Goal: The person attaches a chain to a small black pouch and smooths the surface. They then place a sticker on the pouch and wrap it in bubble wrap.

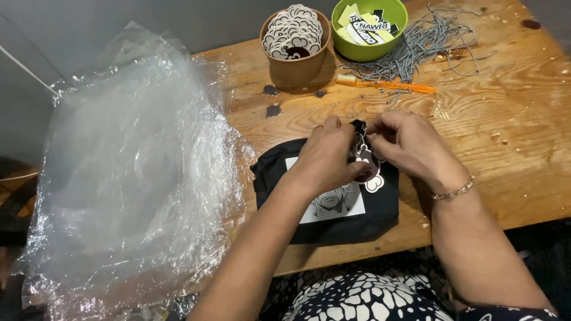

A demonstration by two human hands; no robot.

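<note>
The left hand (326, 157) hides much of the black pouch's (380, 208) top edge.

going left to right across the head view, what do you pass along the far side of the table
clear plastic bags → brown pot of round charms → green bowl of tags → orange toothbrush → pile of grey ball chains

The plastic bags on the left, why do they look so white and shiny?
Head view: light glares off the crinkled clear plastic bags, washing them pale; the wooden table is evenly lit; both hands look sharp, casting soft shadows.
</note>
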